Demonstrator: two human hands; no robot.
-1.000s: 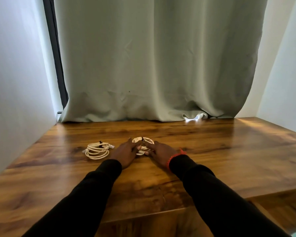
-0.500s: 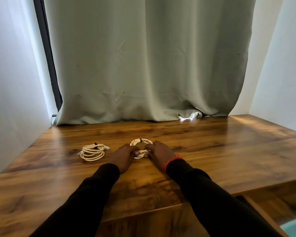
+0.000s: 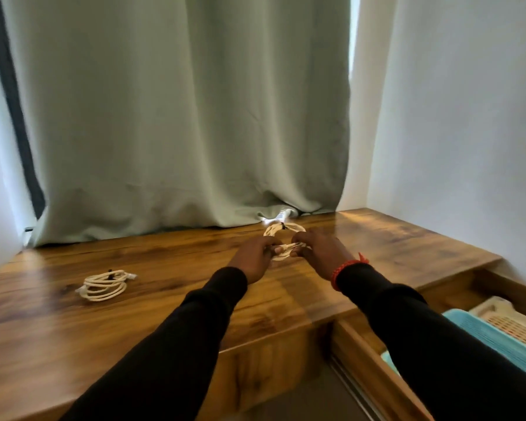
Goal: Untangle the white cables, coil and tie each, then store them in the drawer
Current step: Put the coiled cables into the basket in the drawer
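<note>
Head view, what do the two hands do?

— Both hands meet over the far part of the wooden table (image 3: 170,302). The left hand (image 3: 254,258) and the right hand (image 3: 322,253) each have the fingers curled on one coiled white cable (image 3: 286,249), which is between them. The left pinches its left side, the right pinches its right side. A black tie (image 3: 283,226) sits on the far edge of this coil.

— Does the coil lie on the table?

— I cannot tell if it touches the wood or is lifted a little; the hands hide the lower part.

— Is there another cable?

— Yes. A second coiled cable (image 3: 105,285) lies flat on the table, well apart to the left of the hands, also with a small dark tie on it. No hand touches it.

— And the drawer?

— The drawer (image 3: 374,375) is open at the lower right, under the right forearm. Inside I see a blue basket (image 3: 498,338) and, beside it, a cream basket (image 3: 513,323).

— What else?

— A red bracelet (image 3: 345,267) on the right wrist, black sleeves, and a pale green curtain (image 3: 179,117) behind the table.
</note>
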